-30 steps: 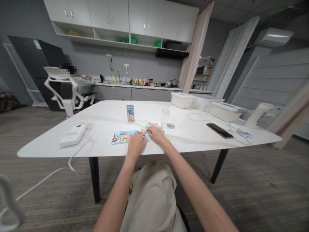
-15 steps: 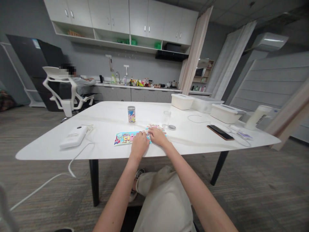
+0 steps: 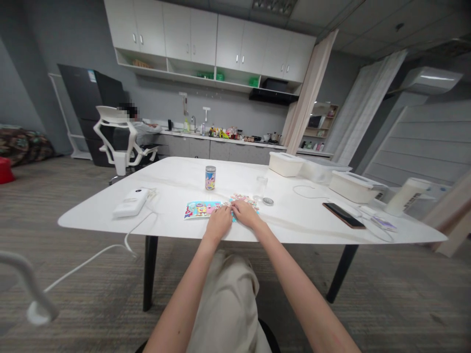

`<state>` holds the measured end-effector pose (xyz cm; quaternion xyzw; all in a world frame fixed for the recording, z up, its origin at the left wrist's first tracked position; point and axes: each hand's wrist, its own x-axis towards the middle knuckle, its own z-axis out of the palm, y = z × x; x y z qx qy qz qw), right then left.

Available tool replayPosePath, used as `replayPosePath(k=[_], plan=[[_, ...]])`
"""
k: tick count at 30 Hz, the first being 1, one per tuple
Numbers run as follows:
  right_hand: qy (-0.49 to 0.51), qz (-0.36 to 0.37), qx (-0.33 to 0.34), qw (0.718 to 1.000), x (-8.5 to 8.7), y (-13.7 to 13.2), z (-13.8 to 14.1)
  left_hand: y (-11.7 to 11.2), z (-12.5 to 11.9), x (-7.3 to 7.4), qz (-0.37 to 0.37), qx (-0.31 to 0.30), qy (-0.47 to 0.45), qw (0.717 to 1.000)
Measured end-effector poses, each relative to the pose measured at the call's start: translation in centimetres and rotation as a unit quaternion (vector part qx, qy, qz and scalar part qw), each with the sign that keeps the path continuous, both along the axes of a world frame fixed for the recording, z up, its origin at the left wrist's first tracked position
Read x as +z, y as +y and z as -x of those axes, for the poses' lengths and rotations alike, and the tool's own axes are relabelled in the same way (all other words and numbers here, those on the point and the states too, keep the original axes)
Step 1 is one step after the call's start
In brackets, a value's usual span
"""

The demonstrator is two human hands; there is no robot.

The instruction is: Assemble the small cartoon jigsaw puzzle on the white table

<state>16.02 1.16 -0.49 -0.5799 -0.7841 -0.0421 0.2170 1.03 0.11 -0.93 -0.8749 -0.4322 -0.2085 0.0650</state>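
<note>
blue strip (image 3: 198, 210), long axis left-right, lies left of my nearer left hand (image 3: 220, 221); right hand (image 3: 245, 214) just beside, fingers curled; i cannot tell what they pinch.

Left hand (image 3: 220, 220): fingers curled at the right part of a flat, rectangular, multicoloured cartoon-printed sheet (image 3: 198, 210); grip obscured. Right hand (image 3: 246, 214): close beside it, fingers bent, small flat multicoloured pieces (image 3: 252, 199) scattered just beyond. Beyond the left hand, upright: a blue-printed cylindrical can with silver top (image 3: 210, 178). Beyond the right hand: a clear cylindrical jar (image 3: 261, 186), a round silver lid (image 3: 268, 201) near it. Well right of both hands: a flat black rectangular phone (image 3: 343, 215).
</note>
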Motion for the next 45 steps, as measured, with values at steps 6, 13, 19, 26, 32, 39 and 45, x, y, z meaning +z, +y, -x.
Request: replayPosePath(k=[6, 13, 19, 26, 32, 39, 45], plan=[[0.041, -0.004, 0.007, 0.999, 0.00, 0.23, -0.04, 0.03, 0.07, 0.18, 0.015, -0.003, -0.011, 1.000], [0.051, -0.021, -0.030, 0.998, 0.17, 0.28, -0.19, 0.24, 0.23, 0.07, 0.029, -0.018, -0.006, 0.999], [0.036, -0.030, -0.086, 0.995, 0.25, 0.53, -0.36, -0.11, 0.21, 0.48, 0.036, 0.004, 0.010, 0.999], [0.054, -0.038, -0.076, 0.995, -0.10, 0.76, -0.46, -0.27, 0.27, 0.57, 0.030, 0.005, 0.014, 0.999], [0.062, 0.010, 0.030, 0.998, -0.13, 0.86, -0.15, -0.22, 0.25, 0.42, 0.027, 0.001, 0.004, 1.000], [0.043, 0.009, 0.002, 0.999, -0.27, 0.72, -0.16, -0.32, 0.22, 0.46, 0.025, 0.002, 0.005, 1.000], [0.055, -0.005, 0.027, 0.998, -0.13, 0.46, -0.18, -0.36, 0.26, 0.57, 0.029, 0.011, 0.011, 0.999]])
